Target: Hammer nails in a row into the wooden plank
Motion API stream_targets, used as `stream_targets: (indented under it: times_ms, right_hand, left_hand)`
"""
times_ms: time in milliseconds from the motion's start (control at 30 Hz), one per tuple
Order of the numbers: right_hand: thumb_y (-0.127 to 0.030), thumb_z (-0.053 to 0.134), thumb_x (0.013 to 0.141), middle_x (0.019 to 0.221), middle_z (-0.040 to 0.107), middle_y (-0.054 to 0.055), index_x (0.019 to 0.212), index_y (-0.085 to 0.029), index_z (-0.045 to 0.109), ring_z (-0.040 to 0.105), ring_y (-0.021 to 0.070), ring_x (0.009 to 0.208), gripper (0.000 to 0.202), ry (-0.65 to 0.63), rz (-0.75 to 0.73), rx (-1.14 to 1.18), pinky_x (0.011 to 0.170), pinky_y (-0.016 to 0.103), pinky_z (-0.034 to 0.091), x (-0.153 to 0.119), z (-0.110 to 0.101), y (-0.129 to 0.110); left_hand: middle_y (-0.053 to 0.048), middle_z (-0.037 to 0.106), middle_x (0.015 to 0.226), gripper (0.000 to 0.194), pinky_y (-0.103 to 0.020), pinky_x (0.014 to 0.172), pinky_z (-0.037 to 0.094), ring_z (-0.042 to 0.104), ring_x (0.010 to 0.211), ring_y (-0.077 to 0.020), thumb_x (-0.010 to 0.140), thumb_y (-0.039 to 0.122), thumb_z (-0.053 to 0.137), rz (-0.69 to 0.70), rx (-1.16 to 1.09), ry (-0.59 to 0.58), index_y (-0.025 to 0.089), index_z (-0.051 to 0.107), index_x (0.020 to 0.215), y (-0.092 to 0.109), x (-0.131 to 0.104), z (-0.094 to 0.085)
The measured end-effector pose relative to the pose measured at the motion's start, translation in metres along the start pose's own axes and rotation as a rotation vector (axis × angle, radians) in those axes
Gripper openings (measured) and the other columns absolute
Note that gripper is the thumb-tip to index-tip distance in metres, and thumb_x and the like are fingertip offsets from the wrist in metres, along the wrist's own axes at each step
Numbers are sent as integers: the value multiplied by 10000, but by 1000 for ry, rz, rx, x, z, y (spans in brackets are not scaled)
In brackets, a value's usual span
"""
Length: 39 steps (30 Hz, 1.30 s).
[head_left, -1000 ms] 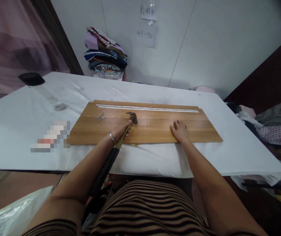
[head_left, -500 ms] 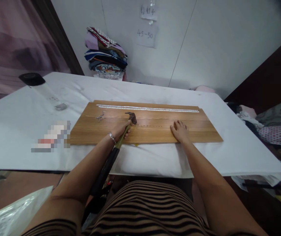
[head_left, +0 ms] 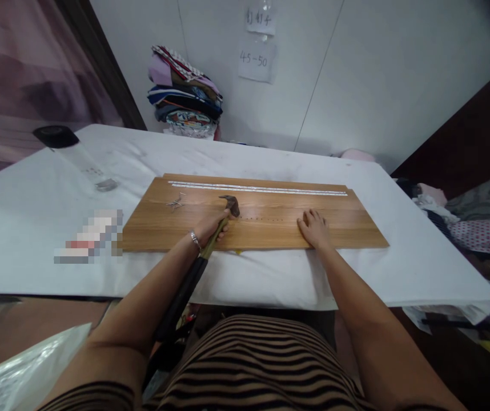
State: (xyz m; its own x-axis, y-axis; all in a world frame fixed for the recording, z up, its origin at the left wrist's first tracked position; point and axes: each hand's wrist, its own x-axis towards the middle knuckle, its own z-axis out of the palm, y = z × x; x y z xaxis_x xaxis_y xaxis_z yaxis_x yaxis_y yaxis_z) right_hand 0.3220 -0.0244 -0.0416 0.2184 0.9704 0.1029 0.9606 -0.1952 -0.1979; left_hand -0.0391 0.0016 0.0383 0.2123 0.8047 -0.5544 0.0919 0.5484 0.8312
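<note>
A wooden board (head_left: 262, 234) lies across the white-covered table. My left hand (head_left: 212, 226) is closed round the neck of a hammer (head_left: 230, 205), whose head is over the middle of the board; its dark handle slopes back toward my body. Right of the hammer head runs a row of small dark dots (head_left: 262, 219). My right hand (head_left: 314, 227) rests on the board's right part, fingers spread and holding nothing. A few loose nails (head_left: 177, 202) lie on the left part. Two white measuring strips (head_left: 257, 189) run along the far edge.
On the white table (head_left: 403, 245), a clear container with a black end (head_left: 56, 137) lies at the far left. A blurred-out item (head_left: 88, 234) is left of the board. Folded clothes (head_left: 187, 97) are stacked behind the table, and paper signs (head_left: 256, 60) hang on the wall.
</note>
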Motion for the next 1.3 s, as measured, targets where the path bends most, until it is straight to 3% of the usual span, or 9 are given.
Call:
stream_targets:
  times_ms: [200, 400, 1033, 1300]
  right_hand:
    - [-434, 429, 1068, 1665, 517, 193, 1491, -165, 626, 437, 335, 1545, 538, -24, 13, -7, 1241, 549, 325, -1, -2, -2]
    - [-443, 428, 1066, 1660, 525, 190, 1493, -169, 625, 435, 339, 1547, 545, -6, 11, 2, 1241, 560, 322, 0, -2, -2]
    - [-445, 413, 1071, 1641, 542, 193, 1468, -174, 641, 440, 341, 1528, 532, -2, -3, 3, 1230, 550, 327, 0, -1, 0]
    - [-437, 443, 1060, 1643, 537, 196, 1461, -167, 648, 445, 343, 1523, 526, 11, 0, 14, 1226, 555, 323, 1, 4, 3]
  left_hand:
    - [56, 458, 546, 303, -188, 356, 265, 351, 362, -83, 1025, 474, 501, 14, 2, 41, 194, 593, 952, -1, 0, 0]
    - [59, 463, 563, 311, -189, 357, 269, 354, 366, -83, 993, 510, 562, 34, -13, -3, 203, 592, 957, -3, 4, -3]
    - [47, 445, 568, 320, -191, 363, 272, 347, 375, -83, 1063, 457, 441, -23, -7, 28, 201, 609, 969, 1, -4, 2]
    - [61, 443, 552, 316, -179, 362, 273, 350, 367, -81, 1019, 506, 541, 4, -4, 25, 200, 588, 955, 0, -1, 0]
